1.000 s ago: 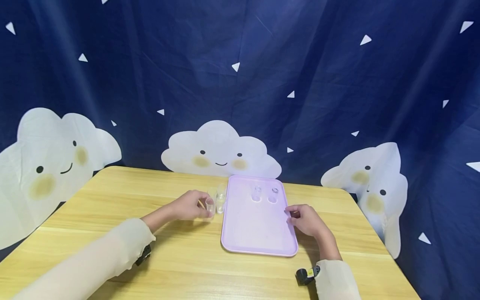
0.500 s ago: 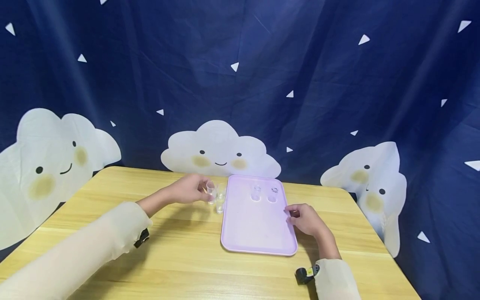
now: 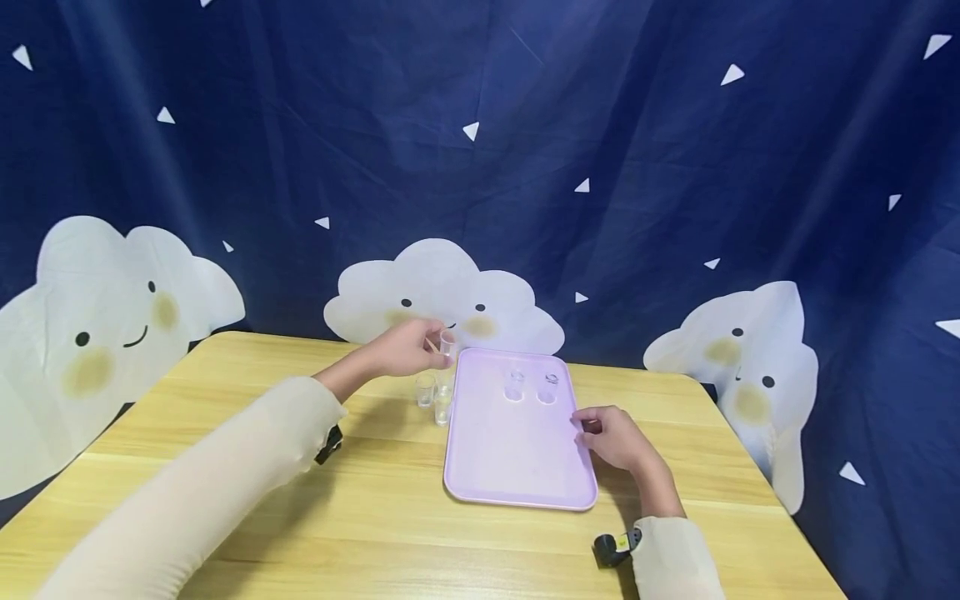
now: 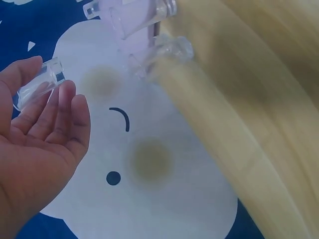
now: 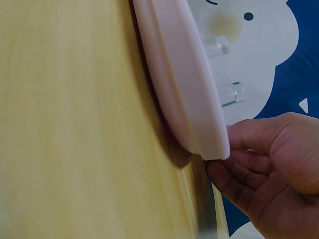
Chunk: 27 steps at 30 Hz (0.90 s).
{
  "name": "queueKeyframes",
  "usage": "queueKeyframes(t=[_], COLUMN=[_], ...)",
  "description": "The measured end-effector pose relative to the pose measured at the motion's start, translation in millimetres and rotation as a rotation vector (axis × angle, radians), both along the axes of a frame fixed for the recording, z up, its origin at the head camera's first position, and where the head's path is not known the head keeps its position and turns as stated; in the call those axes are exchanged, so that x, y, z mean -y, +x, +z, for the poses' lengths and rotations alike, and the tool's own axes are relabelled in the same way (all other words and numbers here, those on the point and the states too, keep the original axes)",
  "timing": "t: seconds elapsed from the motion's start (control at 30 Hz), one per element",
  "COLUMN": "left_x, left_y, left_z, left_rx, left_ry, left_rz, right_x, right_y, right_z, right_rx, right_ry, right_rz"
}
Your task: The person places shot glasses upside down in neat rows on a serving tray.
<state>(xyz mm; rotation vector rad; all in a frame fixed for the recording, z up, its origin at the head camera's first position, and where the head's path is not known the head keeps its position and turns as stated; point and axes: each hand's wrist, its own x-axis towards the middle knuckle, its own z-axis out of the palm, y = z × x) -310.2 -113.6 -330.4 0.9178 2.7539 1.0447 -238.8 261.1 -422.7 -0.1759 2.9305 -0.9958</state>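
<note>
My left hand (image 3: 408, 348) pinches a small clear shot glass (image 3: 447, 343), held up above the far left corner of the lilac tray (image 3: 517, 467). In the left wrist view, the shot glass (image 4: 42, 83) sits between thumb and fingers. Three more clear glasses, including a front one (image 3: 442, 409) and a left one (image 3: 425, 389), stand on the table just left of the tray. Two glasses (image 3: 513, 387) (image 3: 547, 389) stand on its far half. At the tray's right edge, my right hand (image 3: 617, 437) grips the rim, thumb above and fingers below, clearer in the right wrist view.
A light wooden table (image 3: 337, 525) carries everything. Behind it hangs a dark blue curtain (image 3: 375, 125) with white clouds and triangles, close to the table's far edge. Each sleeve has a black wrist camera (image 3: 613, 550).
My left hand has lifted one glass off the table and carried it up, away and to the right, toward the tray's far left corner. My right hand has stayed at the rim.
</note>
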Motion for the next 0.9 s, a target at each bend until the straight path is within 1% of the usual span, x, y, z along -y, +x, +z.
queueKeyframes(t=[0.1,0.2,0.43,0.53,0.73,0.83,0.9], left_x=[-7.4,-14.3,-26.8,-31.3,-40.7,-46.1,-49.6], left_y=[-3.2,-8.0,-20.1,-24.5,-31.8,-35.6,-37.4], left_z=[0.9,-1.5,-10.8,-14.5,-16.2,-16.2,-16.3], left_rx=[0.0,-0.001,0.005,0.006,-0.032,-0.035,-0.017], left_ry=[0.017,0.029,0.07,0.079,0.062,0.039,0.023], left_rz=[-0.02,-0.028,0.033,0.049,0.075,0.092,0.102], right_x=[0,0,0,0,0,0,0], right_y=[-0.4,-0.5,-2.4,-2.2,-0.5,0.2,0.2], right_z=[-0.4,-0.4,-0.5,-0.6,0.2,0.8,0.6], right_rx=[0.002,0.002,0.004,0.01,0.01,0.013,0.012], right_ry=[-0.001,0.006,0.017,0.017,0.01,0.005,0.008], right_rz=[-0.001,0.002,0.002,-0.005,-0.011,-0.016,-0.013])
